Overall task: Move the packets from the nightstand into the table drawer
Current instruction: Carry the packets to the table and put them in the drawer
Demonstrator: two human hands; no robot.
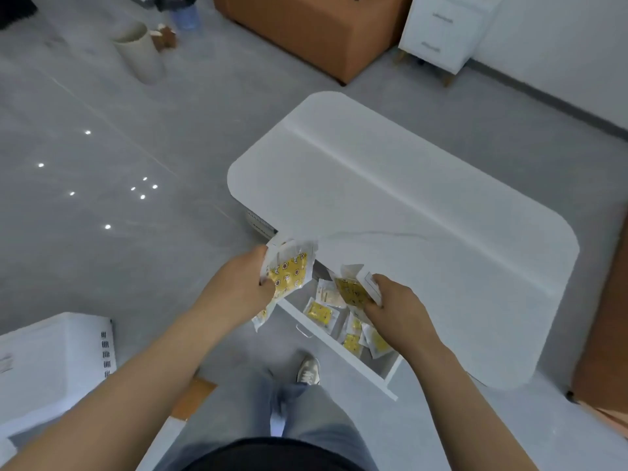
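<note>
The left hand point(249, 283) grips a bundle point(289, 270) of packets, its fingers point(268, 285) curled round the bundle's near-left edge. The bundle hangs over the far-left corner of the open drawer point(343, 363), at the near edge of the surface point(407, 205). The right hand point(396, 307) pinches a smaller fan point(353, 288) of the same packets between curled fingers, directly above the drawer's middle.

More packets point(319, 312) lie loose and overlapping inside the drawer. Each is a flat, roughly square pouch of clear, crinkled plastic. It is sealed round a yellow pad printed with small round dark-and-white marks, and some show a white paper back.

The drawer is a white, flat-walled box pulled out from under the surface, with a thin metal handle point(304, 329) on its front. The surface is a smooth white slab with rounded corners, a faint straight crease along its length and a thin grey vein near the drawer.

The floor point(102, 147) is glossy grey tile dotted with reflected lights. An orange padded cube point(306, 28) and a cream cylinder point(139, 52) stand far off.
</note>
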